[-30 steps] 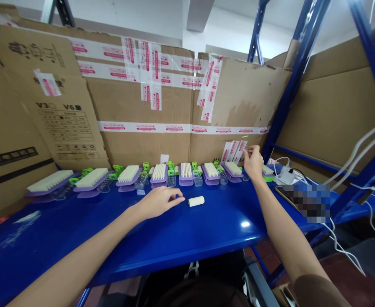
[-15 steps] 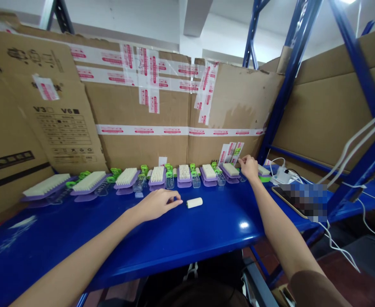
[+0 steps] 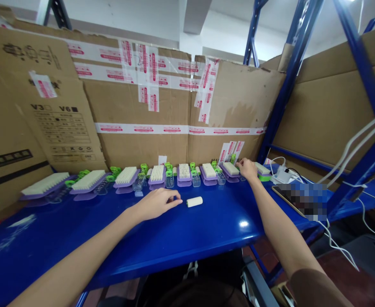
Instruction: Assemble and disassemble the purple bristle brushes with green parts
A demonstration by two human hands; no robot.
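My left hand (image 3: 157, 204) rests on the blue table with its fingers loosely bent and apart, holding nothing. Just right of its fingertips lies a white cylinder, like a small roller (image 3: 194, 201). Over at the right end of the row, my right hand (image 3: 248, 169) has its fingers pinched at a small green plastic piece (image 3: 233, 157), whose lower part is hidden. Beside these fingers sits a purple-based brush with pale bristles (image 3: 231, 168). On the hand's other side is a green-based brush (image 3: 263, 170).
More purple-based brushes (image 3: 126, 175) line the back of the table (image 3: 161, 243), with green pieces and clear plastic parts (image 3: 170, 181) between them. A cardboard wall (image 3: 142, 147) stands behind. To the right are a phone (image 3: 289, 200), a white charger (image 3: 282, 175), cables and a blue post.
The green piece at my right fingertips has come down and slightly left, and my right hand has shifted slightly left. My left hand and the white cylinder stay in place.
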